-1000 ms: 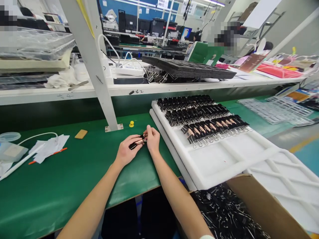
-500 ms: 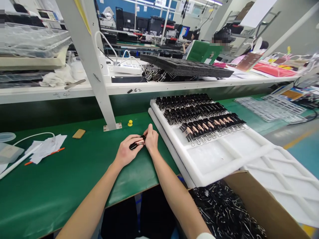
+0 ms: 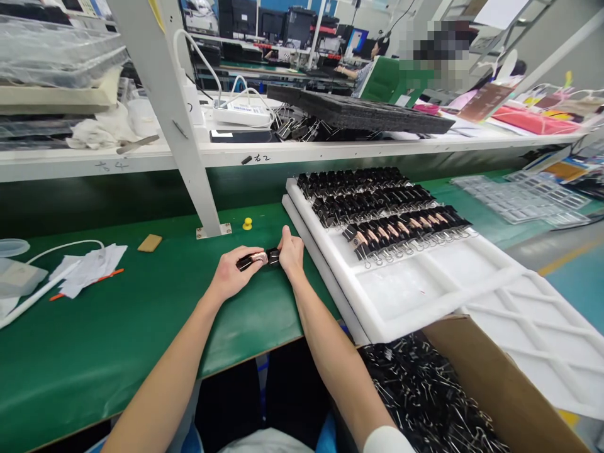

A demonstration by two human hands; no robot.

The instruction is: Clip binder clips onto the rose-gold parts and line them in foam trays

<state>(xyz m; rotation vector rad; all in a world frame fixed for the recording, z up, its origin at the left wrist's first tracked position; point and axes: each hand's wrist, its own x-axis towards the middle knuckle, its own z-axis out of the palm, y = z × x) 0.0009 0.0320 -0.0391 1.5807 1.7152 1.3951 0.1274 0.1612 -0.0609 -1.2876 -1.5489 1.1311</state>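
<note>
My left hand [image 3: 229, 274] is closed around a small black and copper-coloured part [image 3: 253, 260] above the green work surface. Right beside it, my right hand [image 3: 291, 251] grips a black binder clip [image 3: 274, 256] against the part's right end; whether the clip bites on it I cannot tell. The fingers hide much of both pieces. To the right, a white foam tray [image 3: 391, 308] bears rows of black binder clips [image 3: 372, 204], and copper-coloured parts [image 3: 401, 228] show between those in the front row.
An open cardboard box [image 3: 491, 358] full of loose binder clips [image 3: 425, 390] stands low at the right. A metal post [image 3: 189, 170] rises beyond my hands, near a yellow knob [image 3: 247, 223]. Papers [image 3: 94, 270] and a tan sponge-like block [image 3: 150, 243] lie at left.
My hands have drawn slightly apart, so more of the copper-coloured part and the black clip shows between them. My view has dipped a little.
</note>
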